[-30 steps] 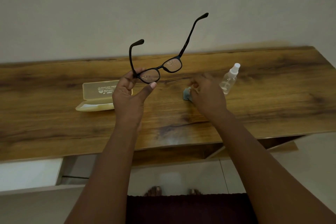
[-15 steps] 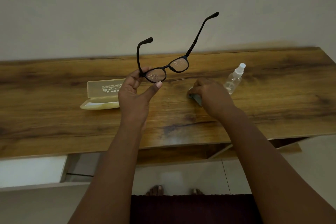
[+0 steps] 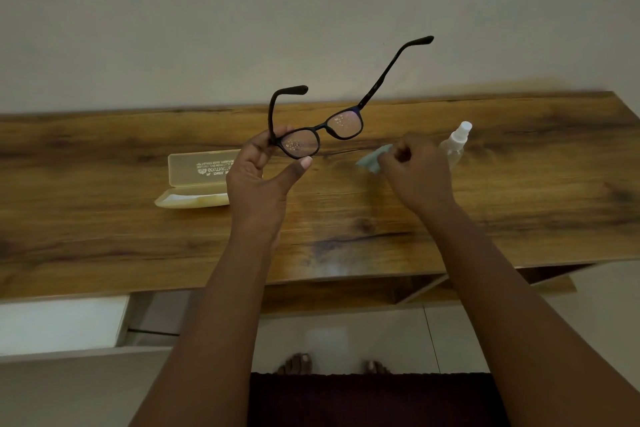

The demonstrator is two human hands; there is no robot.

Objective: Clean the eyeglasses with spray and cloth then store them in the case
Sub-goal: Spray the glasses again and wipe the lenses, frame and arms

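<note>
Thumb and curled fingers of the left hand (image 3: 258, 180) pinch the rim of one lens of the black eyeglasses (image 3: 320, 130), holding them in the air above the wooden table (image 3: 104, 236) with both temple arms open and pointing up toward the wall (image 3: 311, 10); droplets speckle both lenses; the right hand (image 3: 414, 168) has its fingers curled round a corner of the pale blue cloth (image 3: 372, 159), the rest of which shows just left of the knuckles, though whether it touches the tabletop cannot be told; just beyond that hand, partly hidden by it, a clear spray bottle (image 3: 457, 142) with a white nozzle is on the table, leaning away to the right; to the left of the left hand the translucent yellowish case (image 3: 195, 180) lies open on the table, lid raised toward the wall, printed lettering on the lid; below the table's near edge, tiled floor (image 3: 346, 336) and bare toes are visible.
</note>
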